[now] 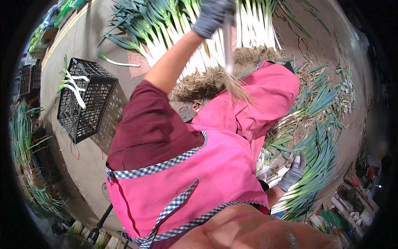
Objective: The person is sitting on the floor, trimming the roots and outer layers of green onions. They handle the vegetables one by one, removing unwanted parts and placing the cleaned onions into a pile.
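Observation:
My left hand point(216, 17), in a grey glove, grips a leek point(228, 53) upright. The stalk is blurred and its root tuft point(239, 88) hangs over my pink-covered leg. Beneath that hand lies a row of leeks point(186, 59) with white stems, green tops and bushy roots towards me. My right hand point(293, 172), also gloved, is at my right side over a pile of green-topped leeks point(320, 165). Its fingers are apart, and I see nothing held in them. A second bundle of leeks point(255, 25) lies right of the row.
A black plastic crate point(90, 102) stands at left with several small leeks point(74, 84) on it. A single leek point(121, 63) lies on the floor nearby. Loose leaves and trimmings point(323, 84) cover the floor at right. More green stalks point(25, 143) are stacked at far left.

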The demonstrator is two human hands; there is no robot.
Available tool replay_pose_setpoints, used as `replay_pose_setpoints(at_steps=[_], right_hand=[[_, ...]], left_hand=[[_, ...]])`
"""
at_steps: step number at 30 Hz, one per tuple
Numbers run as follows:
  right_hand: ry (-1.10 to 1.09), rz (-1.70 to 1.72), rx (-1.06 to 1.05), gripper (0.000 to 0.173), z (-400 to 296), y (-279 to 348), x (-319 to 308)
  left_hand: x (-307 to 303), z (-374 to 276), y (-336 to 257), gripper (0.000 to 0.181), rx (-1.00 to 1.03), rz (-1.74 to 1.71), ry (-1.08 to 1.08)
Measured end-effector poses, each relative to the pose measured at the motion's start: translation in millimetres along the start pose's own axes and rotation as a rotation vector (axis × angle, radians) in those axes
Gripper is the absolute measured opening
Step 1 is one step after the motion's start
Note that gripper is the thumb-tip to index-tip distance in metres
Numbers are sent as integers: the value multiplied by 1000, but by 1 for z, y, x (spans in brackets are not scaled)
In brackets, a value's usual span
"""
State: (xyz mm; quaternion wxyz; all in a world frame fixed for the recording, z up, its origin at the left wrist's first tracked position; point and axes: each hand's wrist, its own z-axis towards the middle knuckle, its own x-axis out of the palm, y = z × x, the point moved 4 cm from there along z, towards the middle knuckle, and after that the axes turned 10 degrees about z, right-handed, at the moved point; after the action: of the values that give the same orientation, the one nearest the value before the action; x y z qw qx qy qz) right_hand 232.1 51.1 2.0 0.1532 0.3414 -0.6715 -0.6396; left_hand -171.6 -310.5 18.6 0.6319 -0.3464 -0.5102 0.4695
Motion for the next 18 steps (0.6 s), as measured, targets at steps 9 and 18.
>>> replay_pose_setpoints(at_steps=[9,18], right_hand=[[237,-562,128,26,5,-96,-45],[323,-505,375,25,-1,-116,-29]], left_hand=[[-304,-71,216,33,-553,467,-235],[-306,-112,223,75,-783,815,-253]])
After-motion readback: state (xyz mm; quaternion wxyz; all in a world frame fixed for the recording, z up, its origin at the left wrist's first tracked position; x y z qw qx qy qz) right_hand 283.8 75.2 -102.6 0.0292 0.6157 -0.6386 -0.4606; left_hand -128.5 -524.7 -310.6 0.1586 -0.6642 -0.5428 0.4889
